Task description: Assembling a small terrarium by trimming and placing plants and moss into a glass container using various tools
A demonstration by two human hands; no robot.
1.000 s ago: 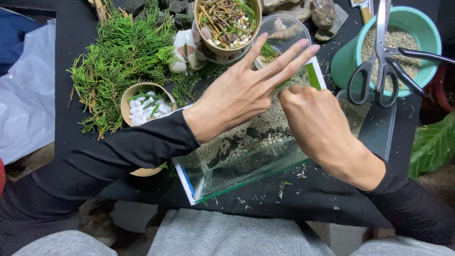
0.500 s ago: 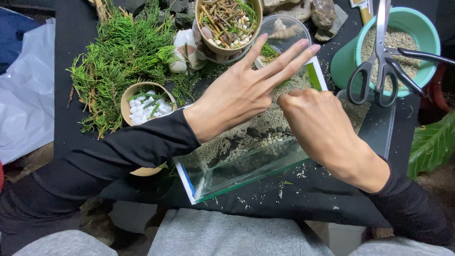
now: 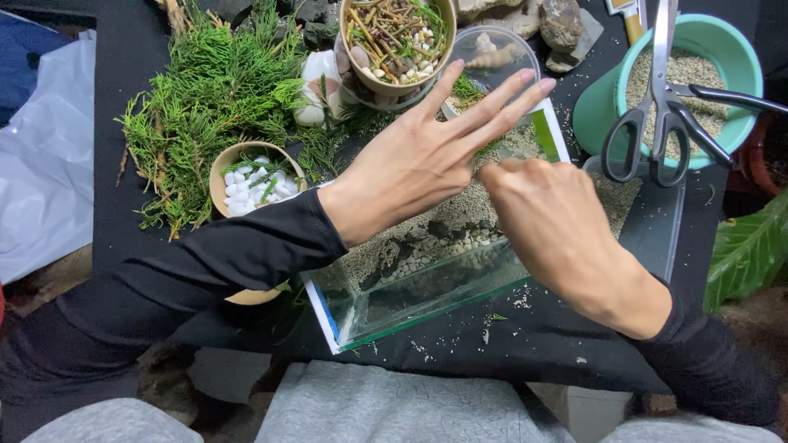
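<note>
Glass tank (image 3: 427, 299) sits at the middle of the black counter (image 3: 123, 123), close to its near edge, filled with pale sand and a band of pebbles along the front wall. Left hand (image 3: 419, 164) is spread flat over the sand, fingers straight and fanned toward the far right corner of the tank, holding nothing. Right hand (image 3: 558, 230) is curled over the right end of the tank, fingertips pinched together at the sand; whether they hold anything cannot be told. Both arms wear black sleeves.

Scissors (image 3: 657, 107) lie across a green pot (image 3: 722, 57) of grit at the far right corner. A bowl of twigs (image 3: 398, 41) stands at the far edge. Green sprigs (image 3: 205, 107) cover the far left, with a small bowl of white stones (image 3: 250, 184) just beside them. Stones (image 3: 562, 25) lie beyond the tank.
</note>
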